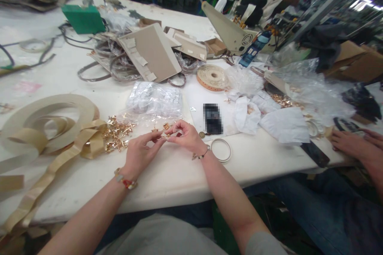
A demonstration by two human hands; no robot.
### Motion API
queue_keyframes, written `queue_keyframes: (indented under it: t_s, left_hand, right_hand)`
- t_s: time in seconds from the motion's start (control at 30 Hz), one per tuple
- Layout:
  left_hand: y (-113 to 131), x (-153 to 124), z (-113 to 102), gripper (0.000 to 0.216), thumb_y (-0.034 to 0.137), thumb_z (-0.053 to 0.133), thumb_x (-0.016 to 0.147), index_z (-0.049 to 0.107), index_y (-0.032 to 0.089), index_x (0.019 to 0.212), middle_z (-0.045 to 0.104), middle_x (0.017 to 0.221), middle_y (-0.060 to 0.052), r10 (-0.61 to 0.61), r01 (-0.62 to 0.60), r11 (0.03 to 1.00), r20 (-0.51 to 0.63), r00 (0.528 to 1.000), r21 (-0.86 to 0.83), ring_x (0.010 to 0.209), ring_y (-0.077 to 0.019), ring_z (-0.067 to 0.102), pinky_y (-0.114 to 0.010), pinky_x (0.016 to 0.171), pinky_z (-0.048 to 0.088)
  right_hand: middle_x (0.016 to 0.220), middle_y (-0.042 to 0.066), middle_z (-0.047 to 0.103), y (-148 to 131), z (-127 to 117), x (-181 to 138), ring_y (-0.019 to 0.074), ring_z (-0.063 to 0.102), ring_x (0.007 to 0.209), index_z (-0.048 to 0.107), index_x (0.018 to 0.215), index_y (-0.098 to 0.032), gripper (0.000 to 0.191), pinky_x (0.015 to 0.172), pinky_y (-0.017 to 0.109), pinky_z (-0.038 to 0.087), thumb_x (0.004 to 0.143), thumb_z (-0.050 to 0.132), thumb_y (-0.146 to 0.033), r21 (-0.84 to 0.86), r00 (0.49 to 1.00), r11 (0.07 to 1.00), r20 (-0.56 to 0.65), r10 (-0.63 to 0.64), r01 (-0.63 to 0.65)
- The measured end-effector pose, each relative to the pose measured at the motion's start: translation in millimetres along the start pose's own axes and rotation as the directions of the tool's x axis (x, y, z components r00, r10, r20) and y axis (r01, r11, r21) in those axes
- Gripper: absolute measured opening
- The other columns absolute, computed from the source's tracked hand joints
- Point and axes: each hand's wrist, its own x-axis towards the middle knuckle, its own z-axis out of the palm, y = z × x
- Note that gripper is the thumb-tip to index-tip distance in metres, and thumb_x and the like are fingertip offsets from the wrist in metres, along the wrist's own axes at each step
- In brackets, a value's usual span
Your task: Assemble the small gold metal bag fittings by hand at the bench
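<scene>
My left hand (pixel 140 152) and my right hand (pixel 188 138) meet over the near part of the white table, fingers pinched together. Between their fingertips is a small gold metal fitting (pixel 166 135); its exact shape is too small to make out. A loose pile of similar gold fittings (pixel 117 132) lies left of my left hand, and a few more rest just behind my fingers. Beside my right wrist are a narrow tape ring (pixel 221 150) and a small round brass-coloured disc (pixel 202 134).
A large roll of beige strip (pixel 86 105) spreads across the left. Behind my hands are a clear plastic bag (pixel 155 97), a cardboard panel (pixel 149 51) and a perforated roll (pixel 212 76). A water bottle (pixel 254 50) stands farther back. A co-worker's hands (pixel 350 143) are at right, near a phone (pixel 314 153).
</scene>
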Motion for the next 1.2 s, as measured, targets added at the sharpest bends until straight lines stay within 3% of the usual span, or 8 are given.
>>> queue_keyframes:
  t_s: [0.07, 0.23, 0.67, 0.87, 1.1, 1.2]
  left_hand:
    - [1.7, 0.6, -0.5, 0.032, 0.045, 0.074, 0.083, 0.075, 0.020, 0.102, 0.078, 0.081, -0.004, -0.025, 0.024, 1.000, -0.020, 0.999, -0.015, 0.067, -0.0181, 0.072, -0.026, 0.062, 0.055]
    - [2.5, 1.1, -0.9, 0.023, 0.043, 0.070, 0.085, 0.076, 0.022, 0.087, 0.077, 0.077, -0.003, 0.001, -0.002, 1.000, -0.010, 1.000, -0.013, 0.060, -0.0161, 0.069, -0.027, 0.064, 0.055]
    - [1.9, 2.4, -0.5, 0.018, 0.036, 0.069, 0.085, 0.079, 0.026, 0.097, 0.077, 0.074, 0.001, -0.031, 0.032, 0.999, 0.090, 0.995, -0.010, 0.057, -0.0157, 0.067, -0.025, 0.059, 0.052]
    - [0.8, 1.8, 1.0, 0.016, 0.036, 0.069, 0.085, 0.078, 0.024, 0.091, 0.078, 0.076, 0.000, -0.020, 0.020, 1.000, 0.026, 0.999, -0.005, 0.059, -0.0161, 0.069, -0.026, 0.061, 0.054]
    - [1.4, 1.0, 0.1, 0.024, 0.038, 0.070, 0.086, 0.074, 0.023, 0.104, 0.078, 0.083, -0.001, -0.022, 0.022, 1.000, 0.027, 0.999, -0.022, 0.066, -0.0147, 0.070, -0.025, 0.068, 0.055]
    - [2.7, 1.0, -1.4, 0.023, 0.037, 0.070, 0.086, 0.073, 0.020, 0.102, 0.077, 0.083, -0.001, -0.036, 0.037, 0.999, 0.024, 0.999, -0.040, 0.068, -0.0145, 0.070, -0.025, 0.071, 0.056]
  right_hand:
    - [0.101, 0.005, 0.075, -1.7, 0.4, -0.3, 0.0240, 0.073, 0.104, 0.050, 0.081, -0.022, 0.037, 0.078, 0.032, 0.057, 0.070, 0.084, -0.032, 0.003, 1.000, 1.000, -0.008, -0.004, 0.004]
    - [0.102, 0.006, 0.076, -4.0, 0.3, -0.8, 0.0232, 0.072, 0.103, 0.049, 0.081, -0.022, 0.037, 0.074, 0.030, 0.054, 0.071, 0.083, -0.033, -0.031, 1.000, 0.999, -0.009, -0.012, 0.012]
    - [0.105, 0.007, 0.076, -3.5, 0.4, -0.5, 0.0225, 0.072, 0.097, 0.050, 0.082, -0.023, 0.033, 0.068, 0.029, 0.053, 0.074, 0.080, -0.033, -0.109, 1.000, 0.994, 0.014, -0.005, 0.007]
    - [0.110, 0.009, 0.073, -5.4, 1.6, -0.9, 0.0235, 0.070, 0.105, 0.051, 0.083, -0.022, 0.032, 0.075, 0.031, 0.056, 0.073, 0.080, -0.032, -0.087, 0.999, 0.996, 0.038, -0.034, 0.038]
    - [0.103, 0.008, 0.075, -2.9, 2.5, -0.1, 0.0216, 0.072, 0.097, 0.049, 0.080, -0.022, 0.033, 0.069, 0.028, 0.053, 0.073, 0.080, -0.032, -0.086, 0.999, 0.996, -0.019, -0.026, 0.024]
    - [0.101, 0.007, 0.075, -3.7, 2.3, 0.4, 0.0216, 0.072, 0.095, 0.049, 0.079, -0.022, 0.035, 0.068, 0.028, 0.052, 0.072, 0.082, -0.032, -0.081, 0.999, 0.996, -0.039, -0.033, 0.029]
